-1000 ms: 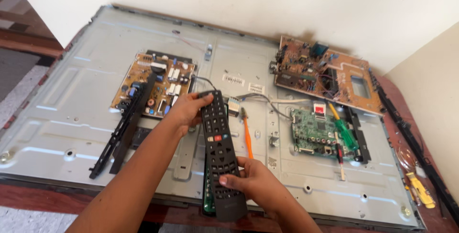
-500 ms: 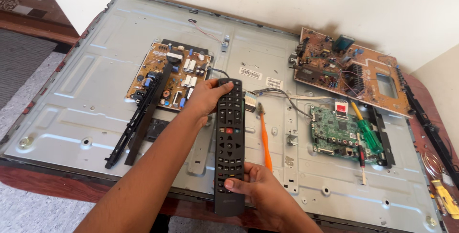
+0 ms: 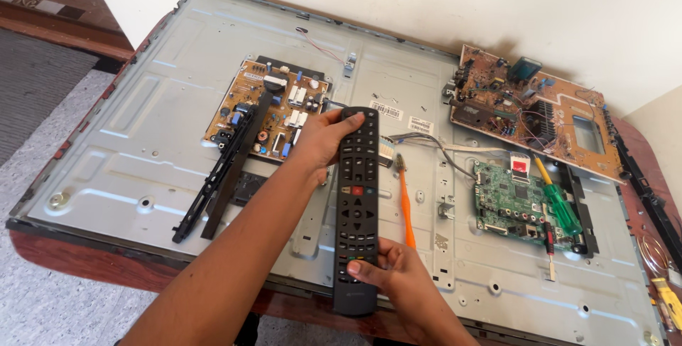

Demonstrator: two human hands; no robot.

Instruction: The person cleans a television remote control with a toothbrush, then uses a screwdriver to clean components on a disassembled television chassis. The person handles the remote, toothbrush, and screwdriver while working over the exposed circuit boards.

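Note:
I hold a long black remote control [image 3: 356, 197] lengthwise over the bare metal back of a flat television panel [image 3: 128, 133]. My left hand [image 3: 323, 140] grips the remote's far end, fingers curled over its top. Near the front edge, my right hand [image 3: 394, 271] clasps its near end, thumb on the lower buttons. An orange toothbrush [image 3: 405, 204] lies on the panel just right of the remote.
A tan power board [image 3: 266, 108] sits left of my hands, with black plastic strips [image 3: 220, 172] lying across it. A green board [image 3: 522, 200] with a green-handled screwdriver [image 3: 558, 200] on it lies right. A brown circuit board [image 3: 533, 115] rests far right. A wall runs behind.
The view has shifted, so the panel sits further right and nearer. Both hands keep hold of the remote, which now points straighter away from me.

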